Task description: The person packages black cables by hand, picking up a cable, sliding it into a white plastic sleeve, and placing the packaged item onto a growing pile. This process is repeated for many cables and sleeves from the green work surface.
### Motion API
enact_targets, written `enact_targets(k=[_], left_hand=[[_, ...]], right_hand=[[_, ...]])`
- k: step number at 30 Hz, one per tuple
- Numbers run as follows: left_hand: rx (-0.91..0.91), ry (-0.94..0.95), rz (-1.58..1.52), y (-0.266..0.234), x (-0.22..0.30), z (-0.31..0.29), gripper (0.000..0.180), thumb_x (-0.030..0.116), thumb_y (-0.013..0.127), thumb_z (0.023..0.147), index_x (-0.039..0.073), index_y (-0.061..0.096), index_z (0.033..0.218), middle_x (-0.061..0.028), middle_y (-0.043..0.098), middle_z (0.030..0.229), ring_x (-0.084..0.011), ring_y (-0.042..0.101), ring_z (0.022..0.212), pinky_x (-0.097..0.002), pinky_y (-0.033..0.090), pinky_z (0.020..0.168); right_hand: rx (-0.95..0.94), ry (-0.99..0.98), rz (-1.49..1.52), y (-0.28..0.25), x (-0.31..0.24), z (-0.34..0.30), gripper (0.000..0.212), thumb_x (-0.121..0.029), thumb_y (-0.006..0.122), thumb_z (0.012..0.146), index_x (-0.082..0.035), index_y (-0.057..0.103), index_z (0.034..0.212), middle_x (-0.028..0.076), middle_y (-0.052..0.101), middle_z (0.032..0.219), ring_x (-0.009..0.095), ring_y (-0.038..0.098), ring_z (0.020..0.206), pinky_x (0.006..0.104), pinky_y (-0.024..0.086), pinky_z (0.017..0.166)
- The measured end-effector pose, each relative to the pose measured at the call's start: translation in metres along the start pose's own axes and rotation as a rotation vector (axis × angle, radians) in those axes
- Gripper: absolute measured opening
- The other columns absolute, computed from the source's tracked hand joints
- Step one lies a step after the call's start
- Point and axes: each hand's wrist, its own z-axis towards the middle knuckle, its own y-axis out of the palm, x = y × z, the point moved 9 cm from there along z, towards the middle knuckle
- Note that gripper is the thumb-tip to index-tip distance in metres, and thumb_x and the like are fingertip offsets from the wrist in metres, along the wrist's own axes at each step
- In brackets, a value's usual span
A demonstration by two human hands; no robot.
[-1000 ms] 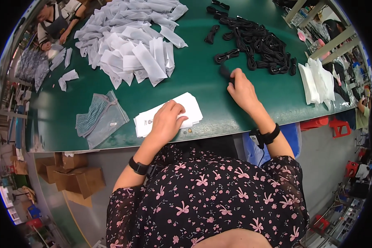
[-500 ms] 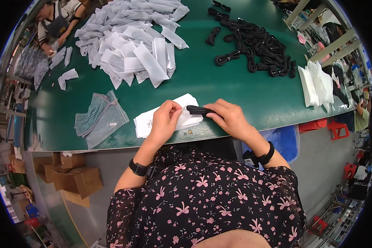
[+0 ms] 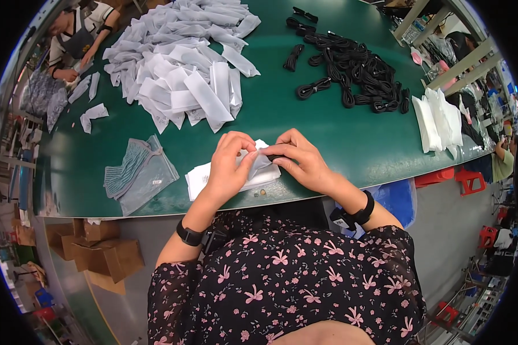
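Black and partly hidden, the cable bundle (image 3: 275, 157) sits mid-frame, pinched in your right hand (image 3: 305, 165) just right of your left hand (image 3: 229, 165), which pinches a thin, translucent whitish bag (image 3: 262, 163).

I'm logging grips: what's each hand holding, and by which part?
The left hand pinches a white bag by its edge; the right hand holds a black cable, exact part hidden.

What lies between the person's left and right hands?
In the head view, a pale sleeve at the left hand and a black cable in the right hand, over the white stack. Whether the cable enters the sleeve is unclear.
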Motion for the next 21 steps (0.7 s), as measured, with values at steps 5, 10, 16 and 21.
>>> enact_targets(k=[5,10,16,21], left_hand=[[0.030,-0.255,-0.596,-0.022,-0.040,0.018,0.009,0.009,0.064,0.092,0.002,0.061,0.097,-0.0022,0.060,0.099,-0.0118,0.055,0.084,-0.0254,0.046,0.069],[0.331,-0.243,-0.720,-0.107,-0.046,0.050,0.017,0.013,0.063,0.094,0.001,0.063,0.106,-0.0007,0.060,0.094,-0.0108,0.056,0.077,-0.0232,0.045,0.068],[0.111,-0.050,0.165,-0.051,-0.010,0.013,0.022,0.009,0.070,0.083,0.002,0.064,0.103,-0.0065,0.059,0.092,-0.0171,0.058,0.079,-0.0279,0.047,0.068],[-0.065,0.003,0.217,0.021,-0.014,-0.020,0.018,0.008,0.073,0.081,0.002,0.063,0.095,-0.0093,0.059,0.088,-0.0235,0.059,0.076,-0.0326,0.049,0.069]], right_hand=[[0.167,-0.078,0.073,-0.033,-0.008,0.027,0.041,-0.004,0.063,0.088,-0.008,0.059,0.128,0.010,0.056,0.104,0.021,0.058,0.081,0.0317,0.049,0.075],[0.241,0.248,-0.606,-0.085,0.096,0.052,0.040,-0.004,0.062,0.087,-0.005,0.059,0.126,0.016,0.053,0.101,0.032,0.059,0.081,0.0393,0.051,0.072],[0.139,0.047,-1.040,-0.086,0.137,0.040,0.026,-0.006,0.060,0.088,-0.002,0.061,0.113,0.017,0.052,0.096,0.033,0.059,0.079,0.0415,0.050,0.070],[0.053,0.065,-0.759,-0.052,0.111,0.024,0.016,-0.008,0.060,0.090,0.001,0.061,0.103,0.012,0.055,0.087,0.029,0.059,0.078,0.0387,0.049,0.068]])
